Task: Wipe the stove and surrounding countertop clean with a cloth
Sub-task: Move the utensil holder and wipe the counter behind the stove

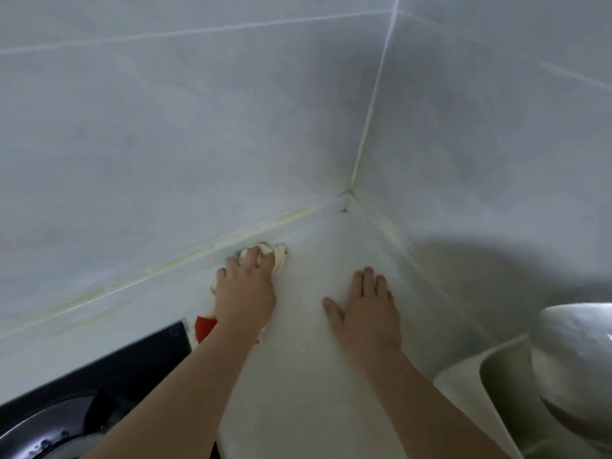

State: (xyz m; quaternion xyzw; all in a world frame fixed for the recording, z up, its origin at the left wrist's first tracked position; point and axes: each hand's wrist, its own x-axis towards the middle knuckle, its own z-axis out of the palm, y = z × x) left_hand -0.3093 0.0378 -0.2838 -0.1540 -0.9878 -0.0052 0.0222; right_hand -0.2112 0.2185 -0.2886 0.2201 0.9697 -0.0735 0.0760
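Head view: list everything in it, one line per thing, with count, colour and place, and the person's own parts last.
crumpled cream cloth: one, cream, on the countertop against the back wall.
white countertop: one, white, centre, running into the tiled corner.
black glass stove: one, black, lower left.
red patch: one, red, beside the stove corner, partly hidden by the left arm.
pale grey wall tiles: several, grey, behind and right.
white rounded vessel: one, white, right edge.
left hand: one, pressing the cloth.
right hand: one, flat on the countertop.

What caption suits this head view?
Left hand presses a cloth along the countertop's wall edge; right hand rests flat.
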